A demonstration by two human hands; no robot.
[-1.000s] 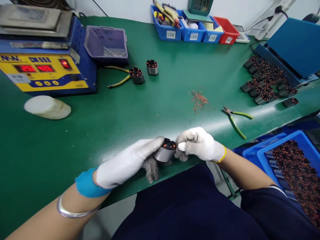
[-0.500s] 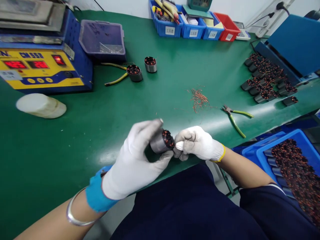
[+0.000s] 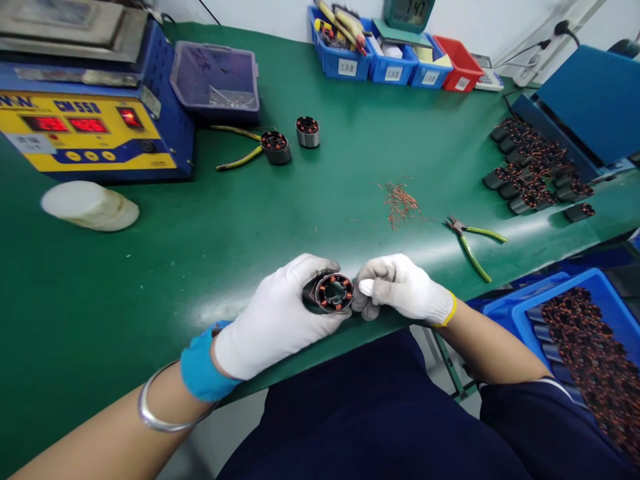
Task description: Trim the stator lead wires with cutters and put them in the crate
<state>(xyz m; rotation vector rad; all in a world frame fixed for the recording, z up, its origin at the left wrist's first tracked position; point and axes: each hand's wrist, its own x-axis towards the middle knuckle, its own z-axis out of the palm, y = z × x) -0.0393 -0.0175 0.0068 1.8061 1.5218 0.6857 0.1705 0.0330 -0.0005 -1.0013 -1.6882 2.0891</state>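
Note:
My left hand (image 3: 287, 310), in a white glove, grips a motor stator (image 3: 320, 301) near the bench's front edge. The stator's open end faces up toward me, showing copper windings around a dark ring. Right beside its rim, my gloved right hand (image 3: 387, 290) is closed in a pinch. Whatever those fingers hold is hidden. Two more stators stand farther back: one (image 3: 276, 148) against yellow-handled pliers (image 3: 239, 160), the other (image 3: 307, 133) just right of it. Green-handled cutters (image 3: 467, 243) lie spread at the right, beside a heap of copper wire clippings (image 3: 401, 203).
A blue and yellow device (image 3: 95, 133) with red displays sits at left, near a white cylinder (image 3: 90, 207). A purple bin (image 3: 215, 77) and labelled boxes (image 3: 393, 70) line the back. Many stators (image 3: 535, 163) cluster at right; a blue crate (image 3: 520, 313) below holds more.
My left hand has turned the stator so its open end now faces up toward me, and the fingers have closed around it. My right hand stays pinched at the rim.

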